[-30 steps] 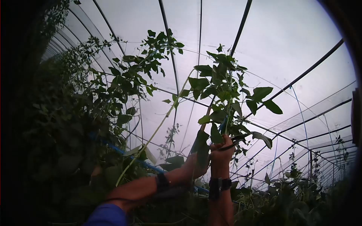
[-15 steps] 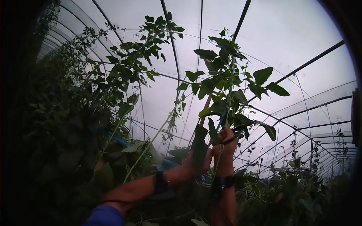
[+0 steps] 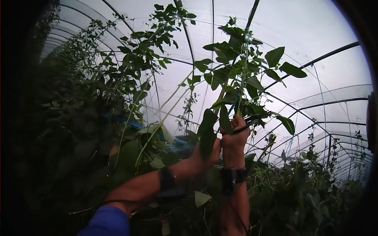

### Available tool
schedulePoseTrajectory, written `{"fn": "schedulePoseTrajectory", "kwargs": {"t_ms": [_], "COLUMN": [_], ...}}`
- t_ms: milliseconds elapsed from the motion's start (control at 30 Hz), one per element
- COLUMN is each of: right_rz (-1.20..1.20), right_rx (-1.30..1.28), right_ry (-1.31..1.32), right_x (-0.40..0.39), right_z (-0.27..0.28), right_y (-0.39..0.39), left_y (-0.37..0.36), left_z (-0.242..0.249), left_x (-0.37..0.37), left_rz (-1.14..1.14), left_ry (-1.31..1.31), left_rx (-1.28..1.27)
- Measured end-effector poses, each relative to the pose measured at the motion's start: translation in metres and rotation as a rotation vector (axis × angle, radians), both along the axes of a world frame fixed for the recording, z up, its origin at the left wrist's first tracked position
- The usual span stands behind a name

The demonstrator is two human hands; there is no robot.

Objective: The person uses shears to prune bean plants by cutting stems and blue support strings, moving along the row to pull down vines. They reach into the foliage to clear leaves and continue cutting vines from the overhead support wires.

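Observation:
A tall leafy vine [image 3: 238,67] climbs against the bright greenhouse roof. My right hand [image 3: 234,138] is raised and closed around its stem, with dark scissors [image 3: 252,119] gripped in the same hand, blades pointing right. My left hand [image 3: 208,154] reaches up just left of it, partly hidden behind a large hanging leaf [image 3: 207,133], fingers on the stem or leaf; its grip is hard to make out. Both wrists wear dark bands.
Dense vine rows [image 3: 90,102] fill the left side, and lower plants [image 3: 307,188] the right. Curved roof hoops [image 3: 323,51] and plastic sheeting arch overhead. A blue pipe [image 3: 130,125] runs through the left foliage. Thin strings [image 3: 321,98] hang from the roof.
Both hands and the vine sit higher in view than a second ago, and the view has tipped slightly downward. The hands keep the same hold on the stem.

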State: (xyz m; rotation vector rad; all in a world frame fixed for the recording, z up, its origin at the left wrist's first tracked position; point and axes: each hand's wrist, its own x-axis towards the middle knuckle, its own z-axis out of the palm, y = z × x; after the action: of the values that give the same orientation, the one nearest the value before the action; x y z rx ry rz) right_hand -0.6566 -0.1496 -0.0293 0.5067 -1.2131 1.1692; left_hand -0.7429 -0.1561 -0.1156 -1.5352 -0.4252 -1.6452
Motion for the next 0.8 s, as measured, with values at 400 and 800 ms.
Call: {"fn": "schedulePoseTrajectory", "kwargs": {"t_ms": [400, 800], "right_rz": [0.076, -0.194], "right_rx": [-0.159, -0.076], "right_ry": [-0.103, -0.156], "right_x": [0.046, 0.077], "right_z": [-0.062, -0.059], "right_y": [-0.053, -0.012], "left_y": [-0.046, -0.108], "left_z": [-0.067, -0.027], "left_x": [0.039, 0.030], "left_rz": [0.008, 0.075], "left_ry": [-0.031, 0.192], "left_rx": [-0.170, -0.159]}}
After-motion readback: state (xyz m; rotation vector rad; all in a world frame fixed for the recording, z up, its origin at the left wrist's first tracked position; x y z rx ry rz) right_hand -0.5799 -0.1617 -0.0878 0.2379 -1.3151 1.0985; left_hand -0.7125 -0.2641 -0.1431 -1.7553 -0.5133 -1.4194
